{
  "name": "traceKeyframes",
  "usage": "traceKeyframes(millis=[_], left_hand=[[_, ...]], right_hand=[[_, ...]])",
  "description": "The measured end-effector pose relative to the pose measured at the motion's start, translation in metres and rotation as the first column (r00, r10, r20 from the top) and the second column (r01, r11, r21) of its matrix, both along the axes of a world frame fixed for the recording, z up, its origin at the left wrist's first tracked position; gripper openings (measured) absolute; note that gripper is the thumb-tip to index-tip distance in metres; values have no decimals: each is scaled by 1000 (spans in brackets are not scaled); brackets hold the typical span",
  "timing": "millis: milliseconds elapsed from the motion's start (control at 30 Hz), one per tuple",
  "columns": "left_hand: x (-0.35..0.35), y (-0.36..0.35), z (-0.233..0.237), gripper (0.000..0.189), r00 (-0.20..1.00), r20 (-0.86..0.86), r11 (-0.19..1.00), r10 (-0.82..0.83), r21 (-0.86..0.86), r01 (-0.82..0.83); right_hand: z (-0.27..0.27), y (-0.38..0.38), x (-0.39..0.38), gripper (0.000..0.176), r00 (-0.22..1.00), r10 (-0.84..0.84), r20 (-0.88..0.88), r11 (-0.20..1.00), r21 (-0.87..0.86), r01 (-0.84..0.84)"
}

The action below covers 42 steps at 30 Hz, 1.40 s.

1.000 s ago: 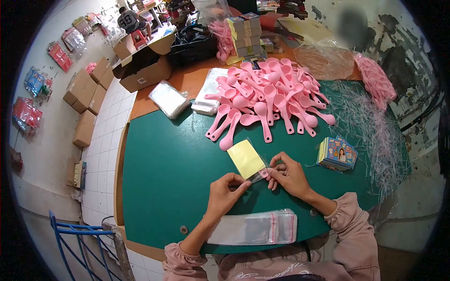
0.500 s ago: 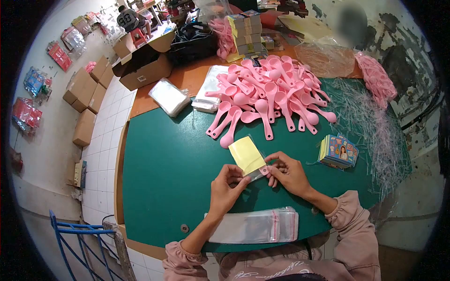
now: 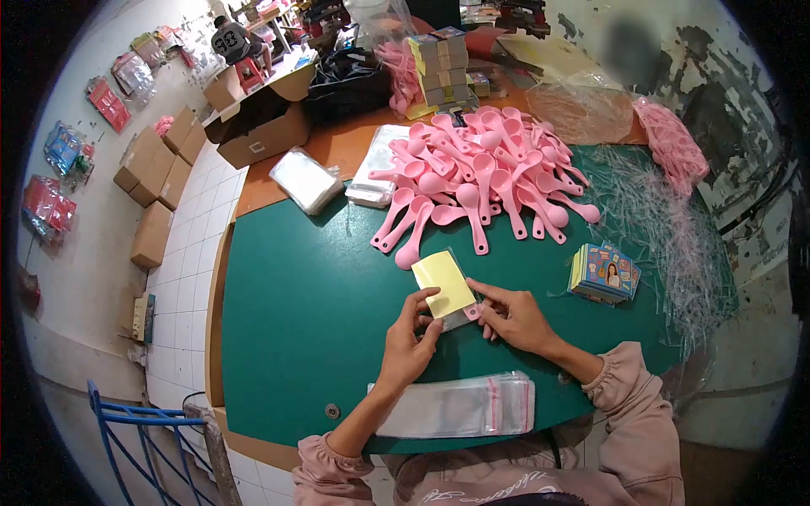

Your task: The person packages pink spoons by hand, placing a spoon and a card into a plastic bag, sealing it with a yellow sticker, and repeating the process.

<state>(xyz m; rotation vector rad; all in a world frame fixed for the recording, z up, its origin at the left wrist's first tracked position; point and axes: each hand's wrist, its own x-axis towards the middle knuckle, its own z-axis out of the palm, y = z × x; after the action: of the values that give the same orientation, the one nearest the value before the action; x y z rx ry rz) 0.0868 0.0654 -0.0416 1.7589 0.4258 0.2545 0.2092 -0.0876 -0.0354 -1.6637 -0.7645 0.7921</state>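
In the head view, a yellow card (image 3: 445, 282) lies inside a clear plastic bag (image 3: 456, 322) held just above the green table. My left hand (image 3: 409, 346) grips the bag's left side, one finger over the card and the thumb at the lower edge. My right hand (image 3: 521, 322) pinches at the lower right corner, its index finger stretched along the bag's edge. Between its thumb and the card, the holed handle end of a pink measuring spoon (image 3: 472, 312) shows; the rest of that spoon is hidden behind the card.
Beyond my hands spreads a heap of pink spoons (image 3: 481, 173). Illustrated cards (image 3: 606, 272) are stacked at right. Flat clear bags (image 3: 456, 407) lie near me, with more bag packs (image 3: 305, 180) at the back left. Plastic scraps (image 3: 675, 253) trail along the right edge. A person (image 3: 239, 42) sits far off.
My left index finger has moved up onto the yellow card's face. The right index finger has straightened along the bag's edge. The view has shifted slightly.
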Motion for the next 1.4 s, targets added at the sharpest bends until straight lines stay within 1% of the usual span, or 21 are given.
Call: traceKeyframes(millis=[133,200,333,400,467,500,533,633,700,767,800,867,900,967,1033,1100,1133,1200,1267,1333,1400], left_hand=[[2,-1,-4,57,997,16,994,78,-84,-76],[6,-1,4,65,979,-111,965,169,-182,-188],[1,10,-6,62,987,-38,970,155,-185,-159],[-8,31,2,59,990,-73,982,123,-136,-132],[-32,54,19,52,977,-45,971,209,-104,-213],[-49,69,23,49,960,-29,958,280,-63,-281],[-67,87,25,48,926,15,926,377,-17,-377],[-127,157,19,46,783,113,779,612,87,-621],[-156,216,0,46,661,130,653,739,102,-751],[-173,278,-29,49,675,74,656,734,183,-733],[-175,308,-40,51,659,34,596,752,392,-701],[-155,282,-7,55,408,-13,348,913,548,-761],[-144,268,1,55,420,-18,360,908,547,-756],[-114,237,11,47,552,276,261,787,662,-703],[-79,172,27,37,881,201,666,429,589,-458],[-47,84,49,28,997,50,889,-60,457,30],[-35,48,53,32,939,69,794,-338,557,244],[-21,-5,40,33,806,63,662,-588,610,435],[-14,-25,33,33,791,-60,576,-608,652,493],[-5,-29,34,34,763,-186,481,-619,679,555],[8,-20,40,33,620,-414,469,-666,414,780]], right_hand=[[-3,2,-1,43,999,1,39,1000,2,-1],[-7,1,0,46,991,40,125,998,51,-47],[-6,3,1,43,991,58,123,998,14,-60],[0,7,10,36,996,76,-37,997,-15,-76],[12,15,22,33,989,42,140,994,-104,-27],[4,21,33,34,879,-57,474,994,-58,96],[-5,26,42,36,659,-150,737,981,27,193],[-9,42,54,40,475,-135,870,962,-1,274],[-18,45,61,40,458,-112,882,971,-2,241],[-28,49,69,40,440,-105,892,976,8,216],[-33,47,72,39,437,-162,885,975,74,211],[-35,44,72,40,430,-219,876,966,134,220],[-30,39,72,40,460,-287,840,947,177,266],[-10,26,63,41,513,-403,758,907,258,332],[5,21,54,40,596,-456,661,882,246,402],[4,14,57,31,661,-503,557,863,285,417],[0,10,61,31,655,-500,567,864,274,423],[-7,4,67,24,626,-405,667,914,306,265],[-7,2,61,20,650,-420,634,907,319,275],[-10,-2,59,20,806,-409,429,905,304,297],[-13,-4,56,20,784,-442,435,892,300,337]])
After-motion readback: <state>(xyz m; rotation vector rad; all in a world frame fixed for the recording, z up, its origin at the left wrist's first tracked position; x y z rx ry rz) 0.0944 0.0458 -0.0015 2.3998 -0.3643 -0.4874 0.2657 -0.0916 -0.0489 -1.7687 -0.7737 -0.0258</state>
